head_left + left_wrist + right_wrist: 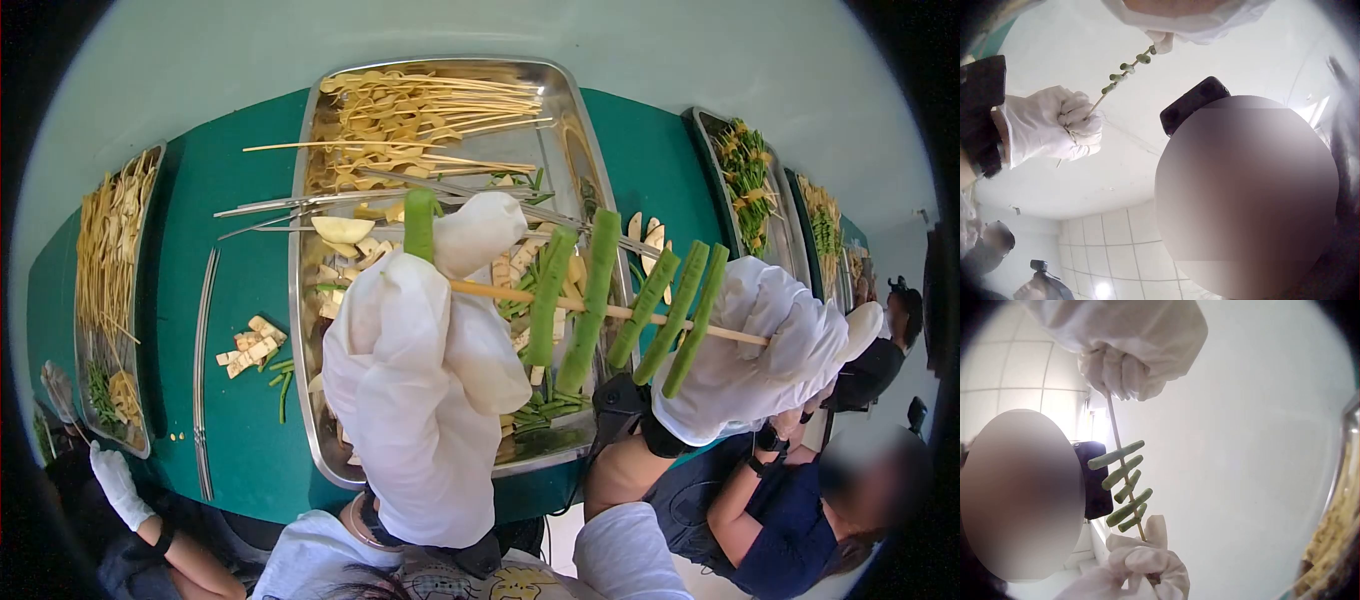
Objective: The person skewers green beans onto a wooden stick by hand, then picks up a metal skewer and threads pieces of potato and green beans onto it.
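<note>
Both hands wear loose white gloves and are raised above a large steel tray. My right hand (750, 340) grips a thin wooden skewer (735, 333) with its fingers curled round it. Several green bean pieces (597, 300) are threaded crosswise along that skewer, spaced apart. At the skewer's other end, my left hand (420, 370) pinches another green bean piece (420, 225) between thumb and finger. The skewer's far end is hidden by the left hand. In the right wrist view, the right hand (1119, 356) is above and the left hand (1147, 565) below, with the beans between.
Beneath the hands, the steel tray (300, 350) holds yellowish skewers (400, 110), pale chunks and cut green beans. Metal skewers (205, 380) lie left of it on the green table (250, 190), near loose pieces (250, 345). More trays stand at both sides, with people nearby.
</note>
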`<state>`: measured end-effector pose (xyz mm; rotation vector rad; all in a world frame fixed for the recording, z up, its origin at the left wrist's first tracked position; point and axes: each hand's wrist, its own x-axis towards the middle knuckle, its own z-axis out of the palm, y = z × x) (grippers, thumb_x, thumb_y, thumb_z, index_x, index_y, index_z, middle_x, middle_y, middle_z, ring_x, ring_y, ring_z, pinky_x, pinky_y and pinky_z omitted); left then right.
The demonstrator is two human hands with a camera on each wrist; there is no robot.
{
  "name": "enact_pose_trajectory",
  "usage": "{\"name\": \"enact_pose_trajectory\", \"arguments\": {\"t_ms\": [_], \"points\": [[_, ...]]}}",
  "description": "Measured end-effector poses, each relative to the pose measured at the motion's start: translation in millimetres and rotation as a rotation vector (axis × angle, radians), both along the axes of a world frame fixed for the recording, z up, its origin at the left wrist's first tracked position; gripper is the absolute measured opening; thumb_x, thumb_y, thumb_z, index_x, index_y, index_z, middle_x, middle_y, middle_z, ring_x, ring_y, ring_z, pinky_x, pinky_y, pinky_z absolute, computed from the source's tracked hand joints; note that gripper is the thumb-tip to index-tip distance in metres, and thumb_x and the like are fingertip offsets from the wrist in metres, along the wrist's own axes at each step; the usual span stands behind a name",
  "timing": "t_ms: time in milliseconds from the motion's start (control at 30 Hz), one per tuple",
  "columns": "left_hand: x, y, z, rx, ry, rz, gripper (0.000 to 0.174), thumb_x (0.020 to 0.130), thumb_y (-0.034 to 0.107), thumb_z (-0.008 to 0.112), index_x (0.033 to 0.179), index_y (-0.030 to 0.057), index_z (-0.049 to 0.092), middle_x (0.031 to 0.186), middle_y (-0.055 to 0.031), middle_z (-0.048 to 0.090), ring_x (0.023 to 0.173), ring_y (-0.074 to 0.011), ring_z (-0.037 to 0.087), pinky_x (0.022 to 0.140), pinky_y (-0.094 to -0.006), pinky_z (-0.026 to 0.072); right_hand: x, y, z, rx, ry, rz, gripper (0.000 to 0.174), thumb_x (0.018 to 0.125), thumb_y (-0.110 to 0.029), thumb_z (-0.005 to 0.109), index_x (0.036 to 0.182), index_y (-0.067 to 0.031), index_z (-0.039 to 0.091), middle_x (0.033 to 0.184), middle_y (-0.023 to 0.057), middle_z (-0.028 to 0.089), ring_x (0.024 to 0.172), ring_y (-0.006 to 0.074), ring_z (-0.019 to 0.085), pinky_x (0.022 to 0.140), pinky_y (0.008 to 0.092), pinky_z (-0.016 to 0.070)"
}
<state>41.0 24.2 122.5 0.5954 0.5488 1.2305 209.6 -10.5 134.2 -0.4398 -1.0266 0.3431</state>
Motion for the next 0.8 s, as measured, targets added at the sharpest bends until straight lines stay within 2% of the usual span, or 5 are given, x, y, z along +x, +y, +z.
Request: {"name": "enact_pose_trajectory", "arguments": {"t_ms": [100,400,600,700,800], "points": [[-4,1,-4,-0.001,-0.070,-0.045,0.041,0.093,0.031,0.044,0.121,0.0016,0.048,0.112,-0.0058,0.057,0.095,-0.0121,0.055,0.080,-0.0274,0.0456,2,-2,1,-0.068,-0.107,0.091,0.056,0.099,-0.042,0.018,0.050,-0.0171,0.029,0.045,-0.0072,0.032,0.045,0.0088,0.025,0.046,0.0265,0.0206],[-3,1,-8,-0.016,-0.106,-0.015,0.039,0.094,0.029,0.043,0.122,0.0027,0.048,0.114,-0.0066,0.056,0.099,-0.0134,0.055,0.080,-0.0283,0.0462,3,-4,1,-0.072,-0.130,0.048,0.058,0.099,-0.042,0.016,0.047,-0.0180,0.027,0.042,-0.0065,0.030,0.043,0.0097,0.025,0.045,0.0268,0.0220],[-1,4,-1,-0.013,-0.055,-0.043,0.035,0.092,0.022,0.044,0.120,0.0011,0.048,0.112,-0.0079,0.057,0.093,-0.0128,0.054,0.077,-0.0271,0.0453,5,-4,1,-0.051,-0.128,0.116,0.058,0.099,-0.043,0.019,0.047,-0.0183,0.027,0.042,-0.0069,0.029,0.043,0.0090,0.024,0.045,0.0262,0.0218],[0,6,1,0.008,-0.034,-0.084,0.033,0.091,0.019,0.044,0.119,0.0003,0.049,0.111,-0.0086,0.057,0.090,-0.0125,0.053,0.075,-0.0264,0.0449,6,-4,-1,-0.044,-0.111,0.032,0.056,0.099,-0.041,0.021,0.048,-0.0182,0.025,0.042,-0.0069,0.028,0.042,0.0083,0.023,0.045,0.0260,0.0204],[0,7,4,0.031,-0.005,-0.133,0.031,0.091,0.015,0.045,0.117,-0.0005,0.049,0.110,-0.0093,0.057,0.087,-0.0123,0.053,0.074,-0.0258,0.0445,10,-3,0,0.004,0.010,0.043,0.057,0.098,-0.042,0.013,0.048,-0.0178,0.026,0.038,-0.0038,0.032,0.032,0.0118,0.023,0.038,0.0277,0.0240]]}}
